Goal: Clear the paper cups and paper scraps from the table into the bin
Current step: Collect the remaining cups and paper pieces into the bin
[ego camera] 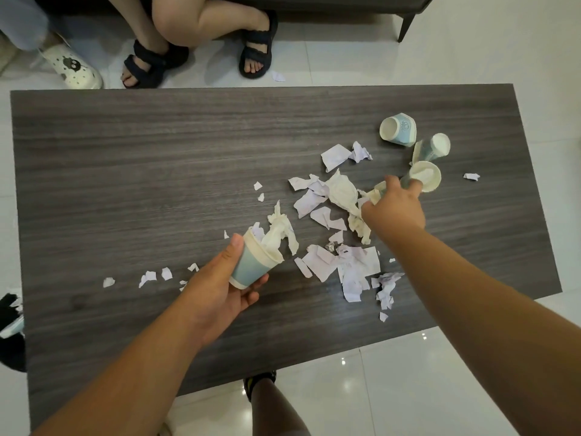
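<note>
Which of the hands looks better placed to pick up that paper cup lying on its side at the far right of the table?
The right hand, probably. It already reaches toward that corner, close to the tipped cup, though it grips another cup. The left hand is farther off, holding a tissue-stuffed cup.

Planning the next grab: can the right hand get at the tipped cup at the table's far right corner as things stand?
Probably not yet: the right hand is already closed on a cup. The path to the tipped cup looks clear, with only bare table between.
</note>
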### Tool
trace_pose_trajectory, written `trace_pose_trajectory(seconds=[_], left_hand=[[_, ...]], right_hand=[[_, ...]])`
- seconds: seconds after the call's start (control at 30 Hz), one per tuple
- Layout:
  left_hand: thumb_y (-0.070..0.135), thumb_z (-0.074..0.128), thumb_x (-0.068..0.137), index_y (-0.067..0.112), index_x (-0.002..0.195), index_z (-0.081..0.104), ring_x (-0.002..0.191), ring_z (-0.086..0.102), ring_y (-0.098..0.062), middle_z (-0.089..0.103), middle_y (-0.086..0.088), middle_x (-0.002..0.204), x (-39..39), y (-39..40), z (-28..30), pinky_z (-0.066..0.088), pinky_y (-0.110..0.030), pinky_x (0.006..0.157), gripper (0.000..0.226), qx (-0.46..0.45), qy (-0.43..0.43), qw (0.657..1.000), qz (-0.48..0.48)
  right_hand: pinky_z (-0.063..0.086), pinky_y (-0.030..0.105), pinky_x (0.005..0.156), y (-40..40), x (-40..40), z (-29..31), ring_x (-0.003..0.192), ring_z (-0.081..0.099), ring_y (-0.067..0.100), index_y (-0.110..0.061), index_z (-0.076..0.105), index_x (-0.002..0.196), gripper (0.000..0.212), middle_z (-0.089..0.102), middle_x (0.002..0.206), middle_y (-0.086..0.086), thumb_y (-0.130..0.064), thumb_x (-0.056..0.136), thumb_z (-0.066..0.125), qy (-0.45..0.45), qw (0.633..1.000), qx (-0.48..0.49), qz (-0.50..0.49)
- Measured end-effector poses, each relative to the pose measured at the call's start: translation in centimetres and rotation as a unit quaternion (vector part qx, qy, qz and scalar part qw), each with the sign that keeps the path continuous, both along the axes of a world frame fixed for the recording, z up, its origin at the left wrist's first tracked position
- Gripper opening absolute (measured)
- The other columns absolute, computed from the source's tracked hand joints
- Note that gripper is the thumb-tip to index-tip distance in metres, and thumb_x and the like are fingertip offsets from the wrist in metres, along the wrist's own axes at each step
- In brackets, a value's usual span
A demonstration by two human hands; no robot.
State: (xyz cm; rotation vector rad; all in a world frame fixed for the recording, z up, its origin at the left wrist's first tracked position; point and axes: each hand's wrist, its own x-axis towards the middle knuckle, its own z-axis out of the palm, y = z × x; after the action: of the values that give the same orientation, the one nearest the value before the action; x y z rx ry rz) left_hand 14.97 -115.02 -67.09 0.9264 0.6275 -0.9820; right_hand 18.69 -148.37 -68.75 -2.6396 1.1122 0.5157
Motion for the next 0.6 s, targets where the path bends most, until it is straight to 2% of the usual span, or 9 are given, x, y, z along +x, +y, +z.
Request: trace_pose_trajectory(seconds=[0.07, 0.13, 0.23, 0.3, 0.37, 0.43, 0.53, 0.6], left_hand=[[0.085, 0.087, 0.051, 0.028, 0.133, 0.075, 0.083, 0.068, -0.012, 0.074, -0.003, 0.108, 0.0, 0.2, 0.2, 0.052, -0.03, 0.07, 0.1, -0.004, -0.011, 1.0, -0.001], [0.084, 0.088, 0.051, 0.023, 0.136, 0.073, 0.083, 0.067, -0.013, 0.073, -0.005, 0.109, 0.1, 0.4, 0.4, 0.05, -0.031, 0.07, 0.106, -0.009, -0.021, 1.0, -0.006], [0.08, 0.092, 0.047, 0.019, 0.132, 0.074, 0.089, 0.071, -0.017, 0.077, -0.008, 0.114, 0.2, 1.0, 0.5, 0.052, -0.032, 0.073, 0.106, -0.014, -0.039, 0.999, -0.008], [0.077, 0.095, 0.044, 0.021, 0.124, 0.079, 0.093, 0.075, -0.02, 0.078, -0.01, 0.117, 0.2, 1.4, 0.6, 0.058, -0.032, 0.074, 0.099, -0.014, -0.053, 0.998, -0.011], [0.074, 0.097, 0.045, 0.023, 0.116, 0.083, 0.095, 0.078, -0.022, 0.079, -0.011, 0.117, 0.1, 1.7, 0.9, 0.063, -0.031, 0.075, 0.089, -0.018, -0.064, 0.998, -0.013], [0.07, 0.098, 0.046, 0.019, 0.117, 0.081, 0.099, 0.079, -0.025, 0.079, -0.014, 0.118, 0.1, 1.9, 1.2, 0.065, -0.033, 0.079, 0.09, -0.025, -0.069, 0.997, -0.017], [0.059, 0.103, 0.048, 0.007, 0.124, 0.075, 0.104, 0.079, -0.032, 0.078, -0.02, 0.119, -0.1, 2.1, 1.7, 0.066, -0.038, 0.082, 0.097, -0.042, -0.057, 0.997, -0.015], [0.047, 0.103, 0.058, 0.007, 0.115, 0.08, 0.107, 0.078, -0.034, 0.077, -0.023, 0.121, -0.1, 2.2, 1.9, 0.066, -0.04, 0.085, 0.073, -0.047, -0.049, 0.997, -0.028]], right_hand=[[0.046, 0.044, 0.078, 0.2, 0.5, -0.2, 0.107, 0.057, 0.035, -0.021, 0.051, 0.135, 0.049, 0.04, 0.142, 0.01, -0.032, 0.088, 0.062, -0.042, 0.999, -0.021, 0.016], [0.044, 0.042, 0.077, 0.2, 0.7, -0.6, 0.102, 0.053, 0.032, -0.022, 0.049, 0.135, 0.055, 0.042, 0.136, 0.01, -0.037, 0.084, 0.064, -0.032, 0.999, -0.026, 0.014], [0.045, 0.043, 0.08, -0.5, 0.8, -1.5, 0.097, 0.054, 0.036, -0.024, 0.041, 0.143, 0.067, 0.039, 0.137, 0.014, -0.045, 0.084, 0.067, 0.057, 0.998, -0.002, -0.009], [0.051, 0.045, 0.084, -1.1, 0.7, -1.9, 0.102, 0.059, 0.038, -0.025, 0.037, 0.146, 0.071, 0.038, 0.142, 0.016, -0.047, 0.086, 0.069, 0.096, 0.995, 0.014, -0.027], [0.056, 0.05, 0.094, -1.3, 0.5, -2.2, 0.113, 0.062, 0.04, -0.023, 0.04, 0.145, 0.068, 0.039, 0.145, 0.017, -0.047, 0.088, 0.068, 0.105, 0.994, 0.012, -0.018], [0.056, 0.051, 0.099, -1.3, 0.5, -2.3, 0.114, 0.064, 0.04, -0.024, 0.049, 0.142, 0.058, 0.042, 0.143, 0.016, -0.047, 0.091, 0.064, 0.108, 0.994, 0.014, -0.008], [0.056, 0.048, 0.098, -1.3, 0.4, -2.1, 0.109, 0.062, 0.038, -0.019, 0.061, 0.128, 0.035, 0.049, 0.137, 0.016, -0.032, 0.095, 0.057, 0.106, 0.994, 0.008, 0.008], [0.057, 0.047, 0.097, -1.3, -0.1, -2.0, 0.113, 0.06, 0.038, -0.014, 0.068, 0.116, 0.029, 0.055, 0.131, 0.018, -0.015, 0.091, 0.054, 0.1, 0.995, 0.01, 0.021]])
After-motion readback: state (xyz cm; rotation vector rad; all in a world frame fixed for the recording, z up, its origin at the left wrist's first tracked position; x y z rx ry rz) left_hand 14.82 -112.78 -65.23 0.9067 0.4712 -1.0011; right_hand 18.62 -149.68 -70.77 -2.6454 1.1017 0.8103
